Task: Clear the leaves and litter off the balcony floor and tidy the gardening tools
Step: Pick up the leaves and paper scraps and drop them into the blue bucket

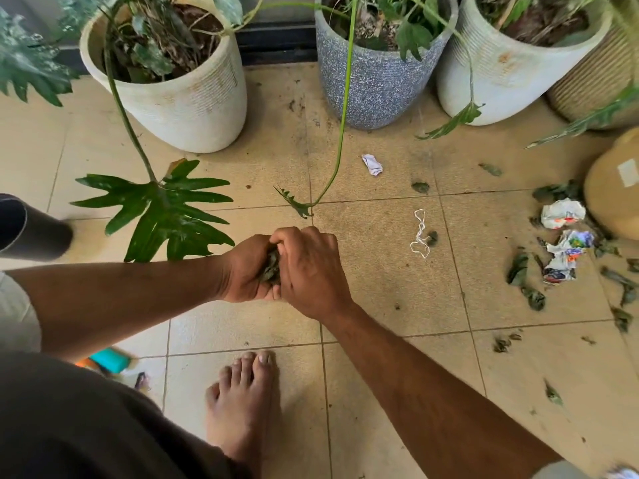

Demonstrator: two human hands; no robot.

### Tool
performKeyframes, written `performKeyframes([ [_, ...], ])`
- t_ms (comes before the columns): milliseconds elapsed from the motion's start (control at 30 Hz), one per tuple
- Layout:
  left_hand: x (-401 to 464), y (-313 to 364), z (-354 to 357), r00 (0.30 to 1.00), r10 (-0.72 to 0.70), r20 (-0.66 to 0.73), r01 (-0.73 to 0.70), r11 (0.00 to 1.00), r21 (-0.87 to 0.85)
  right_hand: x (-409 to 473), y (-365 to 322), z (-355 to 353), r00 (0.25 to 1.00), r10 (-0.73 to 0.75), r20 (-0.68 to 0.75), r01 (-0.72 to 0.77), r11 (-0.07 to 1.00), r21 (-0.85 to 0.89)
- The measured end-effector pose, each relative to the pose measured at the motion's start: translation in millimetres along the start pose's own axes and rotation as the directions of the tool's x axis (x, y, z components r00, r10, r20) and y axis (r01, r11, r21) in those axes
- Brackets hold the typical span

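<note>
Over the beige tiled floor (380,288), left hand (247,271) cups a wad of dark dry leaves (271,267); right hand (311,267) presses them in. Compact firmly before reaching for scattered leaves (518,271) and crumpled paper (562,213).

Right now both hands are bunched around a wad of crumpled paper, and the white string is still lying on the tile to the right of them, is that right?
Not quite. The head view shows the left hand and right hand bunched around a clump of dry leaves, not crumpled paper. The rest stands: the white string lies on the tile to their right.
</note>
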State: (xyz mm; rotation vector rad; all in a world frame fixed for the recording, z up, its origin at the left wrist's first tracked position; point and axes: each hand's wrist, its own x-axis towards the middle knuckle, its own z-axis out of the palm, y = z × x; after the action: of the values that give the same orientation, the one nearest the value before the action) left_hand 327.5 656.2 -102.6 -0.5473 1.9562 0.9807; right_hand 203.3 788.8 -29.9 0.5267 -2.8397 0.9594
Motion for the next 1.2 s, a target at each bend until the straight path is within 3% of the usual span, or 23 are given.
performKeyframes([
  [67,1.9,-1.3,2.2,1.000,0.018,-0.016,-0.018,1.000,0.007,0.5,1.8,0.6,0.997,0.062,0.055,-0.065,0.996,0.061],
  [133,4.3,-3.5,4.6,1.000,0.023,0.004,-0.024,0.999,0.030,1.9,2.8,-4.2,0.981,0.141,0.136,-0.170,0.957,0.236],
  [200,3.8,-8.8,3.3,0.999,0.035,0.005,-0.035,0.999,-0.003,4.2,7.2,-9.3,0.932,0.257,0.254,-0.354,0.789,0.502],
  [267,-5.4,-18.8,12.7,1.000,0.015,0.006,-0.015,0.999,-0.029,4.0,20.2,-9.9,0.882,0.381,0.277,-0.469,0.647,0.601],
  [300,-7.1,-11.2,3.9,0.999,-0.019,0.025,0.020,0.999,-0.044,2.9,29.6,-7.7,0.877,0.419,0.234,-0.473,0.672,0.570],
  [367,2.9,40.4,-45.0,0.997,-0.017,0.071,0.025,0.993,-0.116,-1.6,54.3,-5.8,0.891,0.429,0.145,-0.453,0.828,0.330],
  [400,10.0,82.4,-76.6,0.977,-0.058,0.205,0.102,0.972,-0.212,-4.3,67.7,-6.2,0.901,0.403,0.162,-0.428,0.888,0.172],
  [467,25.7,141.4,-132.1,0.956,-0.036,0.290,0.097,0.975,-0.200,-11.1,91.6,-6.9,0.907,0.318,0.277,-0.313,0.948,-0.066],
  [567,29.1,140.0,-148.9,0.935,-0.014,0.353,0.083,0.980,-0.180,-21.3,105.4,-5.3,0.893,0.219,0.394,-0.148,0.968,-0.203],
  [667,28.1,121.2,-152.8,0.953,-0.078,0.293,0.137,0.973,-0.185,-31.6,101.8,4.3,0.896,0.103,0.432,0.019,0.963,-0.270],
  [767,28.3,123.1,-161.3,0.969,-0.108,0.221,0.147,0.974,-0.170,-37.5,97.0,12.8,0.919,0.062,0.390,0.077,0.940,-0.331],
  [933,24.0,120.2,-155.5,0.962,-0.045,0.270,0.078,0.990,-0.114,-44.5,87.5,18.7,0.948,0.030,0.317,0.121,0.886,-0.448],
  [1000,26.0,114.5,-147.8,0.962,-0.026,0.273,0.051,0.995,-0.086,-40.8,79.9,21.3,0.953,0.147,0.266,-0.026,0.912,-0.408],
  [1067,28.3,118.0,-143.7,0.969,-0.037,0.245,0.056,0.996,-0.072,-25.2,67.0,16.8,0.934,0.257,0.248,-0.207,0.955,-0.212],
  [1200,31.9,122.4,-135.1,0.972,-0.082,0.221,0.094,0.995,-0.043,10.2,28.3,-3.0,0.963,0.215,0.165,-0.238,0.962,0.133],
])
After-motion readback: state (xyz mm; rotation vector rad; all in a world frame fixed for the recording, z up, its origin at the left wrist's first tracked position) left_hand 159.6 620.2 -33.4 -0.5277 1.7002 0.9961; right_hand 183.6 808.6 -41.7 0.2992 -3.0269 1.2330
